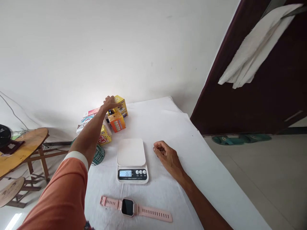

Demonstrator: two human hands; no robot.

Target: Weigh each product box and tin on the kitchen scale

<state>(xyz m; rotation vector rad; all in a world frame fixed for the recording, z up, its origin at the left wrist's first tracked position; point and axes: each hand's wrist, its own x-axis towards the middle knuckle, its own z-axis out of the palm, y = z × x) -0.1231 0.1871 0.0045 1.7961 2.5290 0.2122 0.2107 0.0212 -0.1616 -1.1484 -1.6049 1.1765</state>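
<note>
The left hand [110,103] was on the tall yellow printed cardboard box [122,107], which stood behind the small orange-and-yellow cardboard box [117,123]; grip closure could not be determined. The right hand [168,156] was loosely curled, holding nothing visible, beside the square white plastic digital scale [131,152]. Judged progress: reach complete; lifting apparently not yet done, tall box off the scale.
</note>
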